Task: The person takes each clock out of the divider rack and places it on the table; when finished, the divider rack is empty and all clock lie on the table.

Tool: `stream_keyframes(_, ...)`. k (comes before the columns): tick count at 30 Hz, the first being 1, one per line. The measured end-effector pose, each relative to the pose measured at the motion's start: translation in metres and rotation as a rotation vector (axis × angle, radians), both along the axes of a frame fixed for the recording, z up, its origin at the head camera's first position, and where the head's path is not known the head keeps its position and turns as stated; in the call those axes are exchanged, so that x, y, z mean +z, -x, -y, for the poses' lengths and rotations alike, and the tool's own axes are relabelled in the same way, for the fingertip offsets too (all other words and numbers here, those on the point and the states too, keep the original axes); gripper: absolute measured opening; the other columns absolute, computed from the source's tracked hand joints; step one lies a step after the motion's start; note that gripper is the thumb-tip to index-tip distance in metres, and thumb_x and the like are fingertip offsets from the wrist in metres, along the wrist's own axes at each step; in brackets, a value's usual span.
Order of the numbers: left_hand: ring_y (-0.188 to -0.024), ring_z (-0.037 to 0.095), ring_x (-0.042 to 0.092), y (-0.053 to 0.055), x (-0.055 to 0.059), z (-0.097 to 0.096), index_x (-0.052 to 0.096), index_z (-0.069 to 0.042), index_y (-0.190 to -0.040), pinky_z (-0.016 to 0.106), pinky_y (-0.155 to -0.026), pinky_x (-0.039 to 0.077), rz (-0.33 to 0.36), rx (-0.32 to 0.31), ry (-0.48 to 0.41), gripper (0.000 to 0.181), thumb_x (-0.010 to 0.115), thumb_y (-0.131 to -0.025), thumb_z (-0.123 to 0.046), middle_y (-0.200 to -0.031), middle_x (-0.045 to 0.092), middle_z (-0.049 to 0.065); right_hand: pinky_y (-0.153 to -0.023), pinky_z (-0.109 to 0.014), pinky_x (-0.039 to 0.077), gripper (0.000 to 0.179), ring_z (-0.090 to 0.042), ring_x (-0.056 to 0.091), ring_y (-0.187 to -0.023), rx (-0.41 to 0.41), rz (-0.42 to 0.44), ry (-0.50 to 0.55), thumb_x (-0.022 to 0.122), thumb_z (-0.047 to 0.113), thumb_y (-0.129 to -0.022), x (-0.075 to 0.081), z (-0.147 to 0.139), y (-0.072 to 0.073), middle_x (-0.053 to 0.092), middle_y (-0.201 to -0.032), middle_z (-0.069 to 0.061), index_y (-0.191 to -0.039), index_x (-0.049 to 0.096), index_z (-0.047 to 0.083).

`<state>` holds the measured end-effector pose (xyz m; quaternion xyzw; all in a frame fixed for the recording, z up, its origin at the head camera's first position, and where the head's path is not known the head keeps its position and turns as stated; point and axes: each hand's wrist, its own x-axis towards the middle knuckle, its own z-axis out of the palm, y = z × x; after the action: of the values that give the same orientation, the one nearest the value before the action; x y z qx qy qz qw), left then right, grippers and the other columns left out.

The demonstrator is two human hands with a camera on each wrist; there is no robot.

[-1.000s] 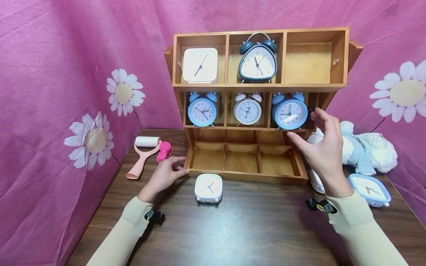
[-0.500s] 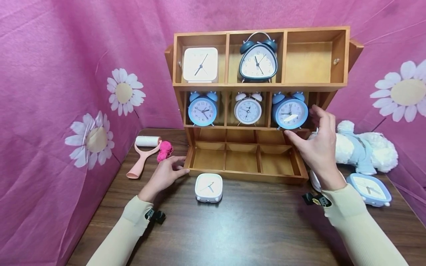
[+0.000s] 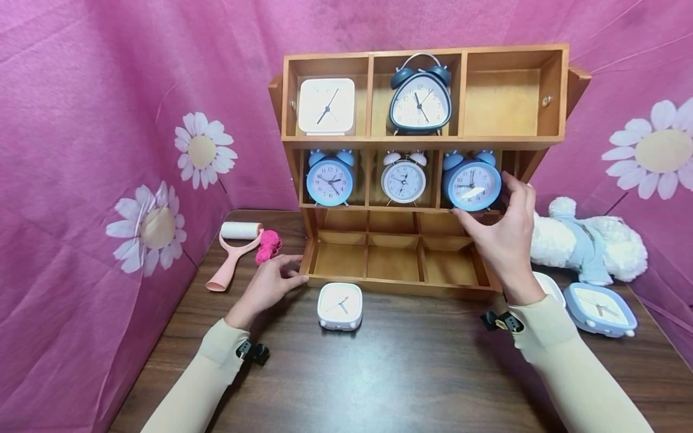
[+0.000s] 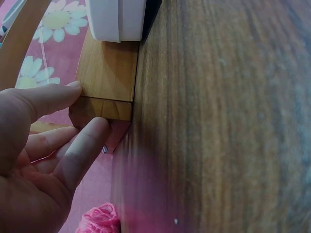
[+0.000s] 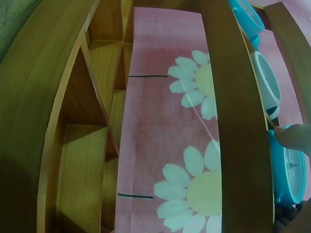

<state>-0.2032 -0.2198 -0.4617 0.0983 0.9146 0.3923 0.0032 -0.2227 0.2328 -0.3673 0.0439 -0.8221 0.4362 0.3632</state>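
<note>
A wooden shelf (image 3: pixel 400 288) with three tiers of compartments holds several clocks. My right hand (image 3: pixel 506 240) reaches round the blue twin-bell alarm clock (image 3: pixel 472 185) at the right of the middle tier. Its thumb is at the clock's lower left and its fingers lie along the right side, partly hidden. In the right wrist view, the thumb (image 5: pixel 294 137) lies over this clock's edge. My left hand (image 3: pixel 269 285) rests on the shelf's front left corner; the left wrist view has thumb and index fingertip against the wood (image 4: pixel 104 108). A white square clock (image 3: pixel 340 307) stands before the shelf.
A pink lint roller (image 3: pixel 231 258) and pink yarn (image 3: pixel 267 246) lie at the left. At the right are a white plush toy (image 3: pixel 587 246), a blue-rimmed clock (image 3: pixel 601 308) and a partly hidden white object (image 3: pixel 551 288). Pink cloth (image 3: pixel 238 78) hangs behind.
My right hand has moved left, closing in round the right blue alarm clock, its thumb sliding to the clock's lower left. The left hand and the clocks have stayed in place.
</note>
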Motion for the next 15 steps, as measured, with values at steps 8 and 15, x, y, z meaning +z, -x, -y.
stream_keyframes(8,-0.096,0.022,0.082,-0.0002,-0.0009,0.0004,0.072,0.001,-0.144,0.026,-0.076,0.055,-0.010,-0.010,-0.009,0.054,0.088,-0.098,-0.022,-0.115,0.082,0.017,-0.119,-0.033,0.038,0.097,-0.031,0.048,-0.147,-0.040,-0.021,-0.008,0.099,0.023,-0.082,-0.0051,0.0044,0.0050,0.048,-0.155,-0.027,-0.162,0.049,0.004)
stream_keyframes(15,-0.089,0.016,0.081,0.0023,-0.0067,0.0050,0.074,0.001,-0.140,0.027,-0.074,0.056,-0.058,-0.028,-0.041,0.054,0.089,-0.096,-0.025,-0.108,0.081,0.015,-0.121,-0.041,0.038,0.094,-0.032,0.047,-0.148,-0.045,-0.036,-0.007,0.098,0.027,-0.083,-0.0060,0.0064,0.0063,0.049,-0.155,-0.027,-0.161,0.051,0.004)
